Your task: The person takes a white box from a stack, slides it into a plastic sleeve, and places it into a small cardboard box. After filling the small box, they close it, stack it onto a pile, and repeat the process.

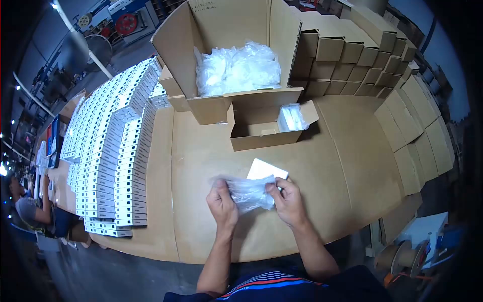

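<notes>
Between my two hands a clear plastic bag point(249, 193) is stretched out, wrinkled and slightly blurred. My left hand point(222, 204) is closed on its left end, thumb on top. At the other end, my right hand point(288, 200) pinches the bag between thumb and fingers. Just beyond the bag, a flat white box point(266, 169) lies on the table, partly covered by the bag and close to my right fingers. Farther back, an open small cardboard carton point(266, 141) holds a few plastic-wrapped white boxes point(292, 119) at its right end.
A large open carton point(206, 108) full of clear plastic bags point(239, 70) stands at the back of the cardboard-covered table point(201, 221). Stacked white boxes point(108, 151) line the left. Cardboard cartons point(347, 53) are piled back right, with more cartons point(417, 131) at right. Another person point(37, 209) sits far left.
</notes>
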